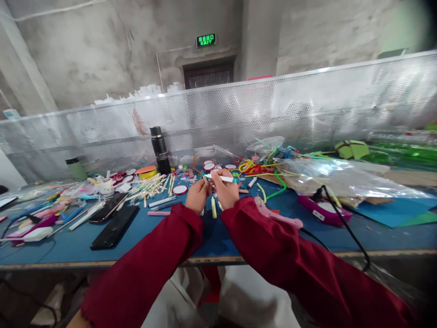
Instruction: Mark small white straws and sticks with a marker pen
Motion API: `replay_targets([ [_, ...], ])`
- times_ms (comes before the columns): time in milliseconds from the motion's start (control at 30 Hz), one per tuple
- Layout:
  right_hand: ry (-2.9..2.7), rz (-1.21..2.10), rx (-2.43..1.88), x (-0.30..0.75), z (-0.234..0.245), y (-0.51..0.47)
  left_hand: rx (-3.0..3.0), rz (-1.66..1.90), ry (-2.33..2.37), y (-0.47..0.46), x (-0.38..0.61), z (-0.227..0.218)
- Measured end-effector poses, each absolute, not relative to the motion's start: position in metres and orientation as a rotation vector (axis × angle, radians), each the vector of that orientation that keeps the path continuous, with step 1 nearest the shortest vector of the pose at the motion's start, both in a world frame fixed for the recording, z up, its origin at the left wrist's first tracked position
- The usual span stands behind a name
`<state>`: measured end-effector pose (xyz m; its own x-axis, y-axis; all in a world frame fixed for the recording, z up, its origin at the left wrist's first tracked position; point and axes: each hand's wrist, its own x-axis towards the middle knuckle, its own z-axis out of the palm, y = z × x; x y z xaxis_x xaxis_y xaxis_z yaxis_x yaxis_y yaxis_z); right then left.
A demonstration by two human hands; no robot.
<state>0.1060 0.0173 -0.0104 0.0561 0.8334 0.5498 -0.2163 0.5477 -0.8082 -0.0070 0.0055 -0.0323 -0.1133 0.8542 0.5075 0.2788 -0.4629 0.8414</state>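
Over the middle of the blue table, my right hand point(226, 191) is closed round a white marker pen point(223, 178) with teal ends. The pen lies nearly level, its left end close to the fingertips of my left hand point(198, 196). Those fingers are pinched together on something small that I cannot make out. Just below and between the hands lies a pale yellow stick-like piece point(213, 207). Left of my left wrist, several capped pens point(163, 203) rest on the table, with a pink one point(159, 213) nearer to me. A pink glue gun point(278, 216) lies beside my right forearm.
Two dark phones point(115, 228) lie at left, near craft sticks point(155, 186) and a roll of yellow-orange ribbon point(146, 172). A black bottle point(160, 150) stands behind. At right are a purple power strip point(324, 212), a cable, clear plastic bags point(348, 177) and coloured pipe cleaners point(254, 167).
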Motion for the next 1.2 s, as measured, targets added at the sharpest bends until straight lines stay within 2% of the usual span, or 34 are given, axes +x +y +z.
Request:
replay_targets([
  [567,-1.256,0.864,-0.605,0.1065,-0.0147,0.0221,1.802,1.562,1.400,0.0057,-0.0085,-0.0336],
  [1200,-1.262,0.823,-0.646,0.1038,-0.0163,0.0223,1.784,1.618,1.313,0.0083,-0.0091,-0.0380],
])
